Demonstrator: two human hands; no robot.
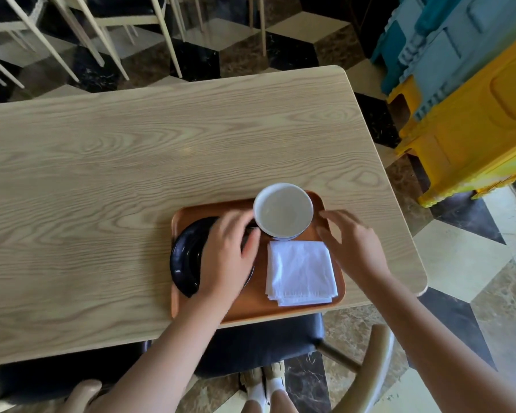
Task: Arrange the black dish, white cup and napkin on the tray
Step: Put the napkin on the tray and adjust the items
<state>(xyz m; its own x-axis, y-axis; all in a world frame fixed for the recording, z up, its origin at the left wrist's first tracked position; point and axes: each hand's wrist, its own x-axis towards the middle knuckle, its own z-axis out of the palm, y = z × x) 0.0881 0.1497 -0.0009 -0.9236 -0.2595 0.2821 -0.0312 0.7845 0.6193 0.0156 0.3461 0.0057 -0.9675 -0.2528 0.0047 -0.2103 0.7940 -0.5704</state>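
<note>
An orange-brown tray (252, 304) lies near the table's front edge. On its left half sits the black dish (183, 257), partly hidden under my left hand (227, 257), which hovers over it with fingers spread. The white cup (283, 211) stands empty at the tray's far right corner. A folded white napkin (301, 272) lies flat in front of the cup. My right hand (350, 245) floats above the tray's right rim beside the cup and napkin, fingers apart, holding nothing. Both hands look motion-blurred.
The light wooden table (116, 174) stretches left and away. A dark-cushioned chair (259, 341) is tucked under the front edge. Stacked yellow and blue plastic stools (465, 93) stand to the right, pale chair legs (81, 34) beyond the far edge.
</note>
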